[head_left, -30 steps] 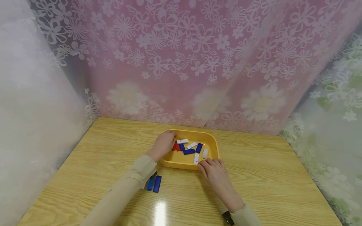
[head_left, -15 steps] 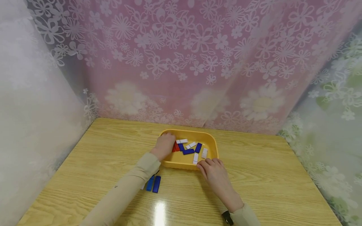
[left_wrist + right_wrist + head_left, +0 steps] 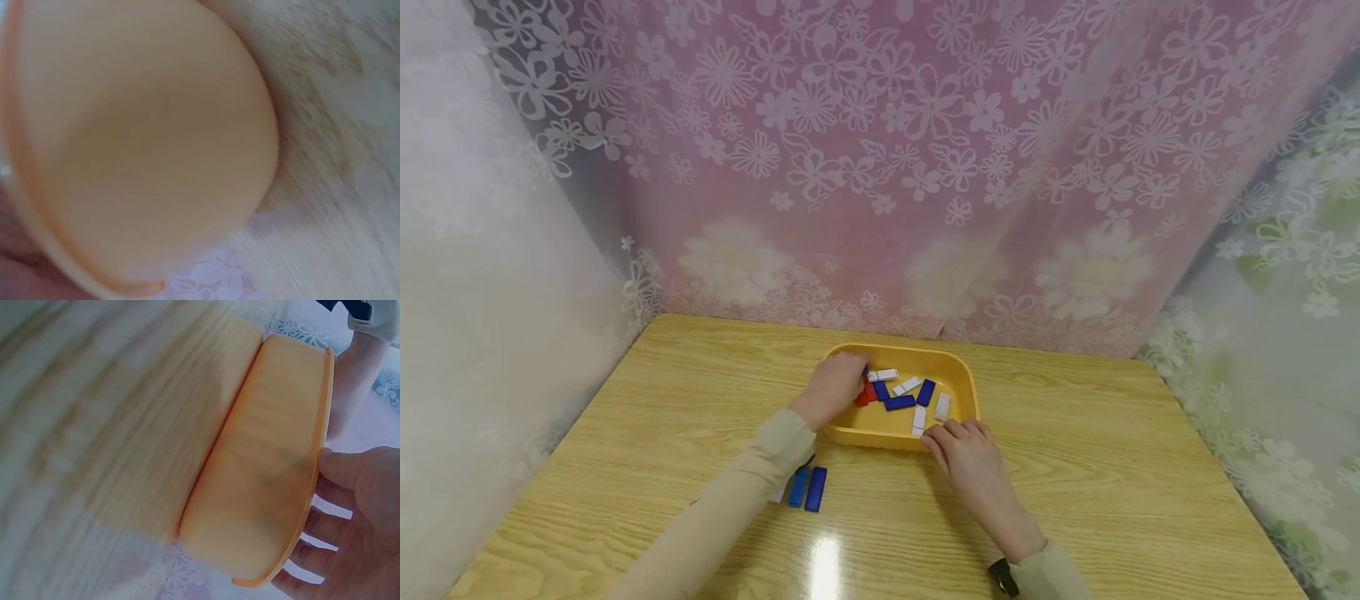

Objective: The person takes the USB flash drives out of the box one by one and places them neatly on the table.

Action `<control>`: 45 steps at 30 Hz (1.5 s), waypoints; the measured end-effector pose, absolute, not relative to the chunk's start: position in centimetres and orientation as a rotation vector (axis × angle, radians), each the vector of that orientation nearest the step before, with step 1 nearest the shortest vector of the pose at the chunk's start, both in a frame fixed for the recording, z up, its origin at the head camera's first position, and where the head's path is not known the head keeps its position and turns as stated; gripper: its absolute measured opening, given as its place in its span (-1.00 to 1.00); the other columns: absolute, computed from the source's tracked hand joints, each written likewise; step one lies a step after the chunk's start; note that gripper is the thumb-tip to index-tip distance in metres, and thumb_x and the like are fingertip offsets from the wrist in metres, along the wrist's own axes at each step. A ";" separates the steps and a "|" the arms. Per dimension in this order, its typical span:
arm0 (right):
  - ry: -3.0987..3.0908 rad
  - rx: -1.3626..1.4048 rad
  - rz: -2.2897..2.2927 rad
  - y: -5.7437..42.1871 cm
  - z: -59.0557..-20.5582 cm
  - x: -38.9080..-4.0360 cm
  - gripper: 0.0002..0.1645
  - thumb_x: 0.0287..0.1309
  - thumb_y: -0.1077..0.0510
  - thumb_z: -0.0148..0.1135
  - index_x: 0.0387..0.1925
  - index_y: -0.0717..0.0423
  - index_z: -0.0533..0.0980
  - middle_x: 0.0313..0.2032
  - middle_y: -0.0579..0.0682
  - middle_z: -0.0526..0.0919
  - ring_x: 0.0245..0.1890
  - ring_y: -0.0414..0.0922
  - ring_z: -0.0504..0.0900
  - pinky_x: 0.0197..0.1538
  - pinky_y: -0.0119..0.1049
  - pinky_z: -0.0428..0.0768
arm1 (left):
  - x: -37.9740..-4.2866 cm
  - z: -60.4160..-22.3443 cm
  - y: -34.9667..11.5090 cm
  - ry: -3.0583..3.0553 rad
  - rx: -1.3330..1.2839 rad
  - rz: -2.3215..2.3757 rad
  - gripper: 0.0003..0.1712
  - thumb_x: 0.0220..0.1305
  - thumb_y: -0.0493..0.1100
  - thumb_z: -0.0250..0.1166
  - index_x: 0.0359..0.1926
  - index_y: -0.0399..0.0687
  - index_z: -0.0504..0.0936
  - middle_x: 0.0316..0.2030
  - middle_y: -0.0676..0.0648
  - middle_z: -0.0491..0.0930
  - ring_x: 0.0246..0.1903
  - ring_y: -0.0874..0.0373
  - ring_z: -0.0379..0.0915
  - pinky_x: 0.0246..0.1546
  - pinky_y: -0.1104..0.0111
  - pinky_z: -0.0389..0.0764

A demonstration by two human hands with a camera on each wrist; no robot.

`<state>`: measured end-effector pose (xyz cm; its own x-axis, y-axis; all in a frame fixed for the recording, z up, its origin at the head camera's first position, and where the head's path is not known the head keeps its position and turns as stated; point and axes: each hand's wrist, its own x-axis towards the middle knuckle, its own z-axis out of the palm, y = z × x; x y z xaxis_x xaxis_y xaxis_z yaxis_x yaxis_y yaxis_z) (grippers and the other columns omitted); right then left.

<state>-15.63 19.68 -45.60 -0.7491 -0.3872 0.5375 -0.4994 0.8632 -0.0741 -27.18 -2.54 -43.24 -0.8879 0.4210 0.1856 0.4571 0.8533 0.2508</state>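
Observation:
A yellow plastic tray holds several small capped sticks that look like USB flash drives, such as a white flash drive, a dark blue flash drive and a red flash drive. My left hand reaches in at the tray's left end. A bit of blue shows by its fingertips, which are mostly hidden, so a hold cannot be made out. With thumb and fingers on either side of the near right rim, my right hand grips the tray. The left wrist view shows mainly the tray's outer wall.
Nearer me on the wooden table lie a dark blue flash drive, a lighter blue one and a whitish piece, partly under my left sleeve. A pink flowered curtain hangs behind the table.
My left hand has shifted a little within the tray's left end. Blue now shows by its fingertips, and the red pieces beside it have moved slightly. My right hand stays on the rim.

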 end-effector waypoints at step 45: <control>-2.567 0.620 0.282 19.5 -45.5 -15.6 -0.91 0.30 0.10 0.35 -0.31 0.02 0.68 -0.42 -0.07 0.66 -0.34 0.01 0.58 0.01 0.09 0.57 | -15.9 -44.5 -7.2 -2.900 -0.784 -1.236 -0.77 0.18 -0.34 0.48 -0.13 -0.18 0.69 -0.26 -0.07 0.71 -0.32 0.11 0.66 -0.31 0.31 0.67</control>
